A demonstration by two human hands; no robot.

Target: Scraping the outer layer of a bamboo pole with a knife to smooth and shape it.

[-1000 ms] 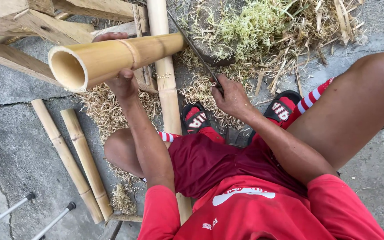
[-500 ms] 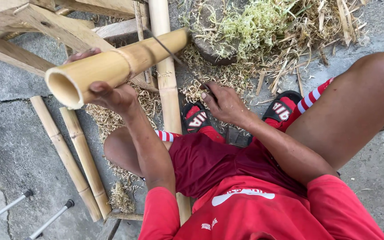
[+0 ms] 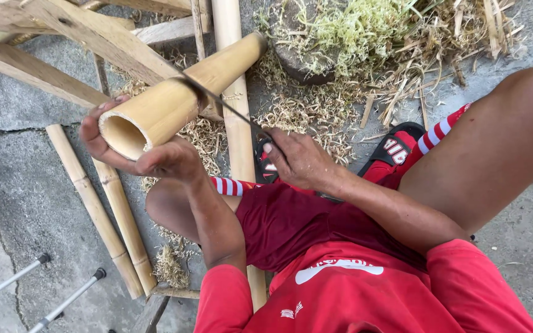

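The thick, pale yellow hollow bamboo tube (image 3: 174, 102) is held up off the ground, slanting from its open cut end near the person's chest away toward the far upper right, above the grey concrete floor (image 3: 26, 197) strewn with pale bamboo shavings (image 3: 303, 114). The left hand (image 3: 140, 154) is clenched around the tube just behind the open mouth, fingers curling under and thumb over the rim. The right hand (image 3: 300, 160) is closed on the handle of a thin dark-bladed knife (image 3: 223, 105), whose blade lies across the top of the tube at a shallow slant. Judging from this, the skin is being shaved; it would go best with the blade kept low to the surface, strokes running away from the left hand, and the tube turned a little between passes so the cuts overlap. Slimmer bamboo poles (image 3: 103, 209) lie on the floor to the left, and rough wooden beams (image 3: 63, 43) cross behind.
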